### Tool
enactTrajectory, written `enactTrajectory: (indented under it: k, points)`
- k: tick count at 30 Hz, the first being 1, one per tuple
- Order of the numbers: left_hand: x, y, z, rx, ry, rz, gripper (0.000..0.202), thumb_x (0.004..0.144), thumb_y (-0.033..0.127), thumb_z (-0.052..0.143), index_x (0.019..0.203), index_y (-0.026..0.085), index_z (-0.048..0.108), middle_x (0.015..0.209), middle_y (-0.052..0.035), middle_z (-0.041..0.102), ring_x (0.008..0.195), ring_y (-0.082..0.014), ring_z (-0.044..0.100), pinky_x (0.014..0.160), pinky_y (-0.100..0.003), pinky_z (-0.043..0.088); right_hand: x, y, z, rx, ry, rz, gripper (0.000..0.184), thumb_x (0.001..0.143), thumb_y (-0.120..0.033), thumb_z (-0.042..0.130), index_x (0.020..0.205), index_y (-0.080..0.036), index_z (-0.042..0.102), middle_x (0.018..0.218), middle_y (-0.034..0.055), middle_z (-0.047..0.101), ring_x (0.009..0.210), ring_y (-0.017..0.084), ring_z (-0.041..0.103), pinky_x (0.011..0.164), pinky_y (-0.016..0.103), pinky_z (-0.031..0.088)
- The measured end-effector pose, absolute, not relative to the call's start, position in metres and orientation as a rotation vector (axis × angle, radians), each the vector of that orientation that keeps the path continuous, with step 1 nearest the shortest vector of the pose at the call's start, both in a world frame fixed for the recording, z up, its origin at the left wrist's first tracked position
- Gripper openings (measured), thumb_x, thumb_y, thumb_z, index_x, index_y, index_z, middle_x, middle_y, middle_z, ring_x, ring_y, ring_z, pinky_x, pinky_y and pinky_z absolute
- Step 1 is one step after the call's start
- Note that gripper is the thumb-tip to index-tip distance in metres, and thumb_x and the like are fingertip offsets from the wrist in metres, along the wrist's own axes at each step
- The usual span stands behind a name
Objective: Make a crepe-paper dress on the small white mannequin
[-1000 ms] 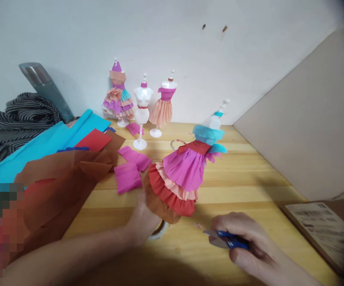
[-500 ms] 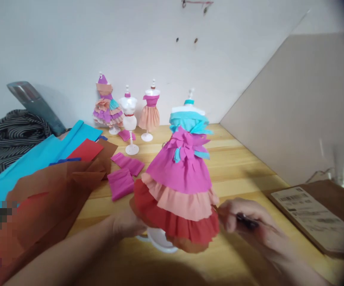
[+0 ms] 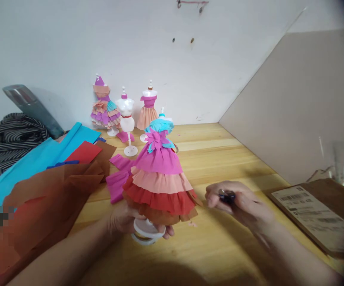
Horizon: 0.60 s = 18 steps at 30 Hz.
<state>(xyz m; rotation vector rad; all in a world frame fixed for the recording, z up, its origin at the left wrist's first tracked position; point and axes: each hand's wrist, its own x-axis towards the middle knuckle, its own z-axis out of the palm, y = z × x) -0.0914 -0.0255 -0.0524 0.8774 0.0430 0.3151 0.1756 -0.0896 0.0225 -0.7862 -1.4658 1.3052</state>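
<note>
Left hand [image 3: 125, 217] clasps the white mannequin in tiered magenta-to-brown papery ruffles [image 3: 160, 180] low down, in front of the bare white plastic mannequin [image 3: 127, 115], so the small dark metal tool [image 3: 227, 196] pinched by the right hand [image 3: 245, 200] could rip them if it drifts close.

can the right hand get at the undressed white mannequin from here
Probably not straight across: the dressed mannequin stands between the right hand and the undressed white mannequin, and that hand holds a dark tool.

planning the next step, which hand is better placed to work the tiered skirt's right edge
Probably the right hand: it holds a dark-handled tool near that side of the skirt, while the left hand holds the stand.
</note>
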Motion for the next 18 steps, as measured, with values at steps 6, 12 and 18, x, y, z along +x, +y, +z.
enactTrajectory:
  k: [6, 12, 18]
  points:
    - [-0.088, -0.027, -0.045, 0.695, -0.036, 0.409, 0.024, 0.078, 0.042, 0.064, 0.083, 0.021, 0.075, 0.086, -0.0028, 0.071, 0.092, -0.0224, 0.065, 0.08, -0.034, 0.046, 0.174, -0.08, 0.023, -0.836, -1.555, 1.244, 0.049, 0.087, -0.059, 0.053, 0.085, -0.015, 0.075, 0.055, -0.0003, 0.047, 0.045, 0.009, 0.03, 0.044, 0.026, 0.021]
    - [-0.086, -0.027, -0.045, 0.735, 0.07, 0.455, 0.022, 0.077, 0.04, 0.066, 0.08, 0.018, 0.07, 0.085, -0.002, 0.071, 0.084, -0.0207, 0.066, 0.079, -0.036, 0.047, 0.178, -0.097, 0.021, -1.066, -1.701, 0.881, 0.05, 0.09, -0.06, 0.048, 0.085, -0.018, 0.075, 0.071, 0.0099, 0.068, 0.062, 0.02, 0.063, 0.052, 0.029, 0.047]
    - [-0.084, -0.029, -0.042, 0.754, 0.161, 0.527, 0.016, 0.08, 0.033, 0.06, 0.076, 0.019, 0.066, 0.085, 0.0013, 0.072, 0.091, -0.0213, 0.065, 0.076, -0.037, 0.046, 0.179, -0.107, 0.022, -1.105, -1.868, 0.332, 0.029, 0.097, -0.042, 0.048, 0.106, -0.023, 0.068, 0.084, 0.0081, 0.072, 0.073, 0.02, 0.068, 0.062, 0.027, 0.054]
